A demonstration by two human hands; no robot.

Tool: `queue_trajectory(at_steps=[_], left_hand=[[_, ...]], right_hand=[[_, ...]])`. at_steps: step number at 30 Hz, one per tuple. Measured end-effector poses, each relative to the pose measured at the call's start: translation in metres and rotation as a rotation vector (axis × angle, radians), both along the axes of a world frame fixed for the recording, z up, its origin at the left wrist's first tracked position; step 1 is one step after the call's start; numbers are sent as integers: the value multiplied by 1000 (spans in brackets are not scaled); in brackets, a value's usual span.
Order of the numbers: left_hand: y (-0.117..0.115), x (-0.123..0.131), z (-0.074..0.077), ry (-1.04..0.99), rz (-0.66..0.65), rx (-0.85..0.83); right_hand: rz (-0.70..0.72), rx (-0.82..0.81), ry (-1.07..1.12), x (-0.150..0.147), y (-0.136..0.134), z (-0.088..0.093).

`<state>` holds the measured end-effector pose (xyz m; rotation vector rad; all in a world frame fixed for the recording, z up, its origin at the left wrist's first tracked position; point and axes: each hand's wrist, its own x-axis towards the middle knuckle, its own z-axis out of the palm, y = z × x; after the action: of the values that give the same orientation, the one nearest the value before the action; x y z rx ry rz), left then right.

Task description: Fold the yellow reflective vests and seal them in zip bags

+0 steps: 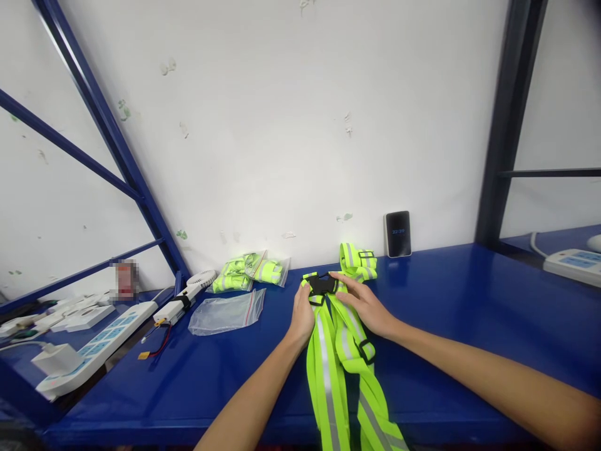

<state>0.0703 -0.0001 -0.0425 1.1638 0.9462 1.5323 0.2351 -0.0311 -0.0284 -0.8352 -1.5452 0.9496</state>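
A neon yellow-green reflective strap harness (326, 369) with silver stripes lies over the blue table and hangs past its front edge. At its top is a black side-release buckle (323, 285), which looks joined. My left hand (303, 313) grips the buckle's left end and the webbing there. On the other side, my right hand (364, 304) has its fingers at the buckle's right end and on the strap. A black slider (367, 352) sits lower on the right strap. Behind my right hand, a looped section of reflective strap (357, 260) rests near the wall.
Bagged reflective straps (237, 272) lie by the wall, with a clear zip bag (228, 311) in front. Further left are a white device with wires (177, 304) and a power strip (101, 344). A small clock display (397, 234) leans at the wall; blue frame posts (113, 131) stand left.
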Motion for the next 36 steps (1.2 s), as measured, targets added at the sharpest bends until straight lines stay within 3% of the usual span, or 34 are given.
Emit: queue_trajectory(at_steps=[3, 7, 10, 17, 29, 36], left_hand=[[-2, -4, 0, 96, 90, -2], [-7, -7, -2, 140, 9, 112], [-10, -8, -1, 148, -74, 127], [-12, -3, 3, 55, -349, 87], [-5, -3, 2, 181, -215, 166], [-10, 4, 3, 5, -388, 72]], right_hand=[[76, -120, 129, 0, 0, 2], [240, -352, 355, 2, 2, 3], [298, -390, 433, 3, 2, 5], [211, -275, 408, 4, 4, 3], [48, -135, 287, 2, 3, 5], [-85, -333, 362, 3, 6, -3]])
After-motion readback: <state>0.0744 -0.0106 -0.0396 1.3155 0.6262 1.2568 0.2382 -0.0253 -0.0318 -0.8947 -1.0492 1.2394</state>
